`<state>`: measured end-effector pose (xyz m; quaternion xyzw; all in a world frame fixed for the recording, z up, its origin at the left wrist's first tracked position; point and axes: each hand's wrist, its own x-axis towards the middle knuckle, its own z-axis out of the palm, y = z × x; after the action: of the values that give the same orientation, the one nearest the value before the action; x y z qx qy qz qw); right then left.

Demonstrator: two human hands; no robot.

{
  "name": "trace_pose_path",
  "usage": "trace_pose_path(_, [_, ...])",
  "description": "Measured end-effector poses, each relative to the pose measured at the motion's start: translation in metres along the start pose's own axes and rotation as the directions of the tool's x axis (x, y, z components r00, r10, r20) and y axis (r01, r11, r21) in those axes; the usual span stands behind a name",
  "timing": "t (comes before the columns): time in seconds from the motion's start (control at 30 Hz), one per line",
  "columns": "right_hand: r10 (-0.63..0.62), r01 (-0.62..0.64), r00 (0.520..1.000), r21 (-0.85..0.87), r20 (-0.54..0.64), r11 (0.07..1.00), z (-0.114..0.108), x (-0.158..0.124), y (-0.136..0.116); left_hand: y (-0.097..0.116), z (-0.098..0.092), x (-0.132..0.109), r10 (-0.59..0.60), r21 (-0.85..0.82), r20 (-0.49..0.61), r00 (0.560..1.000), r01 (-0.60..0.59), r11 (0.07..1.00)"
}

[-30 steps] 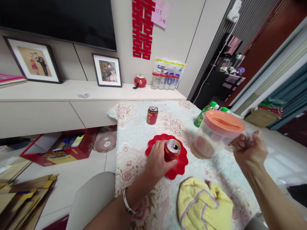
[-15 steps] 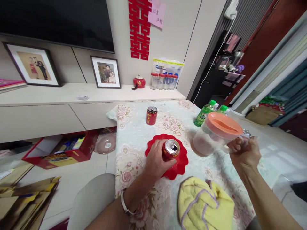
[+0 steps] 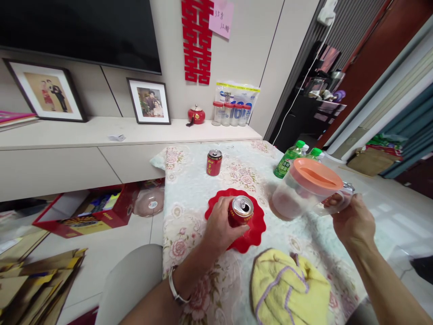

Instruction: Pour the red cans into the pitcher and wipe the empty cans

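Observation:
A red drink can [image 3: 241, 212] with an opened top is gripped by my left hand [image 3: 221, 225], fingers and thumb curled around its side. It is over a red scalloped plate [image 3: 255, 234]; whether its base touches the plate is hidden. My right hand [image 3: 353, 223] is closed at the clear handle of a plastic pitcher [image 3: 291, 198] with an orange lid [image 3: 316, 175]. Some fingers show through the handle, and a small shiny metallic thing [image 3: 348, 186], partly hidden, is just behind it. Another red can [image 3: 214, 163] stands upright farther back on the table.
A crumpled yellow cloth [image 3: 287, 289] lies near the front of the flowered tablecloth [image 3: 189, 203]. Green-capped bottles [image 3: 287, 160] stand behind the pitcher. Beyond the table runs a white cabinet [image 3: 145, 135] with framed photos and jars. A red box [image 3: 111, 216] sits on the floor at left.
My right hand has shifted a little to the right, so more of the pitcher's handle shows. My left hand, the can and the pitcher stay almost where they were.

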<state>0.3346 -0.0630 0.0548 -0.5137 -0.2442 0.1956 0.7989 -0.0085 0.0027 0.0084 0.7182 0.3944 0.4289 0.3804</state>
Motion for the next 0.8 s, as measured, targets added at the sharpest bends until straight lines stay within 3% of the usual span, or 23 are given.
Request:
trace_pose_path(0.37, [0.055,-0.060,0.997,-0.095,-0.057,0.994,-0.016,-0.004,-0.006,0.002,-0.002,0.001,-0.002,0.029,0.023,1.000,0.001,1.000])
trace_pose_path(0.57, [0.065,-0.090,0.971,-0.097,-0.231,0.991,-0.039,-0.010,-0.007,0.004,-0.003,0.000,-0.003,0.040,0.022,1.000,0.002,0.999])
trace_pose_path(0.7, [0.071,-0.105,0.958,-0.108,-0.277,0.989,-0.054,-0.028,-0.004,0.005,-0.004,0.001,-0.014,0.092,0.018,1.000,0.012,0.996])
trace_pose_path(0.8, [0.089,-0.122,0.975,-0.153,-0.202,0.981,-0.057,-0.056,-0.004,0.007,-0.005,0.000,-0.044,0.151,0.027,0.999,0.040,0.988])
